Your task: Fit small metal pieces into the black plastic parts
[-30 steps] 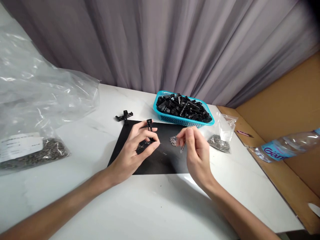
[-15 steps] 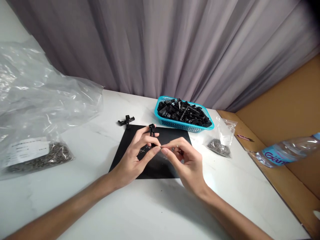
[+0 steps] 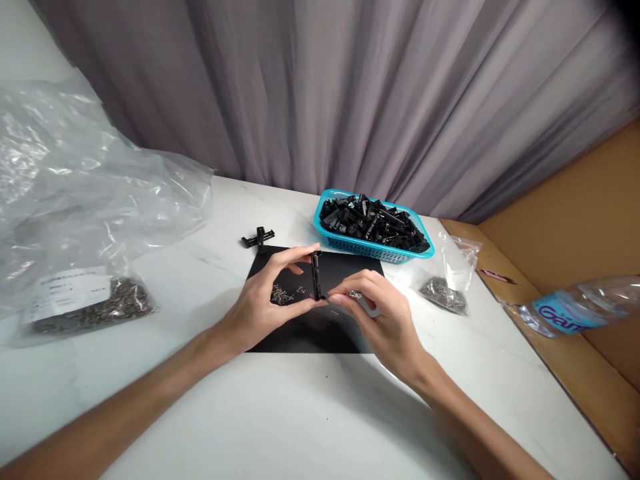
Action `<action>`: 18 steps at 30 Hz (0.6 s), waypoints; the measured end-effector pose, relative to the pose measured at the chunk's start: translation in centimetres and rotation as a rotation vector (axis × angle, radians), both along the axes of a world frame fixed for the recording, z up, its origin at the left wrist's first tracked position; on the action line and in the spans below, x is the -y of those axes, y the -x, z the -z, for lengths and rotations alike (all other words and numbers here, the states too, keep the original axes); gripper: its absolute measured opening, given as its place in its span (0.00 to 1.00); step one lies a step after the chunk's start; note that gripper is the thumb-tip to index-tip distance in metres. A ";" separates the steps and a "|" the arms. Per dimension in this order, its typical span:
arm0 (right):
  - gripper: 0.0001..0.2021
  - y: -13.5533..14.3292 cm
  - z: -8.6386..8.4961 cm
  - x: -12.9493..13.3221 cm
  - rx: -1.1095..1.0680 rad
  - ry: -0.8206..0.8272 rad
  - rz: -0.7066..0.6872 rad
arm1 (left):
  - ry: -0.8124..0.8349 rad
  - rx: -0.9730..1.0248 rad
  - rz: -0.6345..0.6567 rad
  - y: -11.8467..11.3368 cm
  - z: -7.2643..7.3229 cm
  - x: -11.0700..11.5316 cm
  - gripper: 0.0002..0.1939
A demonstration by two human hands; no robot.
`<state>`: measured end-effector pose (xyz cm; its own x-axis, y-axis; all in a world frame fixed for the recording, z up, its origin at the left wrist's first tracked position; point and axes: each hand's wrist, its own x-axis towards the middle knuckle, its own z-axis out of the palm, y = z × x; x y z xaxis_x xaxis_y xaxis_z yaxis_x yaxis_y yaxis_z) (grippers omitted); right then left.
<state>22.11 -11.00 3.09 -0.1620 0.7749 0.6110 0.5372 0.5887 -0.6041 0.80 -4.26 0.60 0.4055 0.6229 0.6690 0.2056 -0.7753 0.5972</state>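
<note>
- Over the black mat (image 3: 320,327) at the centre of the frame, my left hand (image 3: 265,303) pinches a slim black plastic piece (image 3: 316,275) upright, index finger on its top end and thumb at its foot.
- My right hand (image 3: 380,323) curls in from the right, thumb and forefinger pressed together just beside the foot of the piece; whatever they nip is too small to make out, so I cannot tell if a metal part sits between them.
- Loose metal bits (image 3: 283,293) lie scattered on the mat under my left palm; I judge the work goes best if I keep the piece steady and vertical and let only the right fingertips do the fine movement.
- Resting both wrists on the tabletop (image 3: 320,427) should damp any tremor.
- A teal basket (image 3: 327,235) of more black pieces sits at the upper right of the mat, a small bag of metal parts (image 3: 443,291) to its right, a large clear bag (image 3: 85,213) at far left.
- Two finished-looking black pieces (image 3: 258,237) lie off the mat's upper left corner.
</note>
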 end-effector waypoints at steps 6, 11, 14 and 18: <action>0.05 0.2 0.3 0.1 0.020 -0.027 -0.023 | -0.080 -0.054 0.006 0.1 -0.5 0.3 0.38; 0.06 -0.1 0.0 0.0 0.084 0.019 -0.115 | -0.138 -0.064 0.017 0.1 -0.6 0.3 0.37; 0.07 -0.7 -0.3 -0.2 0.167 0.031 -0.165 | -0.127 -0.076 0.017 0.2 -0.5 0.3 0.37; 0.09 -1.5 -0.7 -0.4 0.283 0.030 -0.225 | -0.084 -0.084 0.032 0.2 -0.1 0.4 0.38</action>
